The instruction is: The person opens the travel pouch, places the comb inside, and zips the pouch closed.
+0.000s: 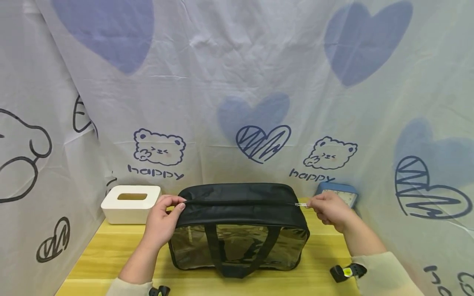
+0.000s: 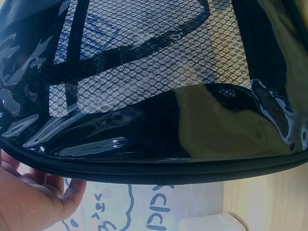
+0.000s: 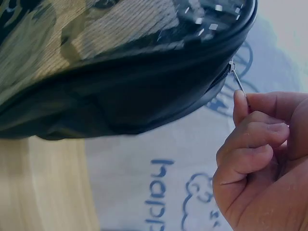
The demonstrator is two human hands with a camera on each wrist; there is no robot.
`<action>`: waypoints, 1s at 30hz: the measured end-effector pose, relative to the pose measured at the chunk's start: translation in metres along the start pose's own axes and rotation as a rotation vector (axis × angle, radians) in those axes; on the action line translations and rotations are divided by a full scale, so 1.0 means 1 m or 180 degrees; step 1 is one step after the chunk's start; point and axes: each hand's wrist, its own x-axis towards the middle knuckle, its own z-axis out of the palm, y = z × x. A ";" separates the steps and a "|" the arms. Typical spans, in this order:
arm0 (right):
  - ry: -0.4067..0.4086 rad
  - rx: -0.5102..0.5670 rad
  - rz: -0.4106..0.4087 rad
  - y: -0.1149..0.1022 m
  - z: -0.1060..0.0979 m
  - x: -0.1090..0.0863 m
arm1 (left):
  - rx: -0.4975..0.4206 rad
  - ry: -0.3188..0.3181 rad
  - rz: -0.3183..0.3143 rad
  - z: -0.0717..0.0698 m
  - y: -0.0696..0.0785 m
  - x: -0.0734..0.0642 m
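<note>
A black toiletry bag [image 1: 240, 213] with clear front panels stands on the wooden table. Its black strap handle [image 1: 272, 246] hangs down the front, and a zipper runs along the top. My left hand [image 1: 161, 218] pinches the bag's top at the left end of the zipper, thumb in front and index finger behind. At the right end, my right hand [image 1: 331, 209] pinches the metal zipper pull [image 3: 241, 85] between thumb and index finger, its other fingers curled. The pull stretches out sideways from the bag's corner. Netting shows through the clear panel in the left wrist view.
On the left stands a white tissue box [image 1: 129, 211] with an oval slot, close to my left hand. Behind my right hand is a blue-framed object [image 1: 338, 188] with a white face. A printed cloth [image 1: 207, 102] hangs around the back and sides of the table [image 1: 122, 255].
</note>
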 end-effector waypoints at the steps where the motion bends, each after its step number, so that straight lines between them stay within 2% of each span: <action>1: -0.0002 0.0029 0.0017 0.004 -0.001 0.000 | -0.0007 0.0003 -0.0008 0.000 0.000 0.000; 17: -0.0057 0.0486 0.0410 0.064 -0.011 -0.001 | -0.0030 0.0029 -0.0100 0.000 0.000 -0.002; 23: -0.0034 0.0593 0.0592 0.086 -0.008 -0.001 | -0.0085 0.0058 -0.0117 0.000 0.000 -0.002; 30: 0.0093 0.0537 0.0821 0.105 0.002 0.001 | -0.0134 0.0084 -0.0049 0.001 0.001 -0.003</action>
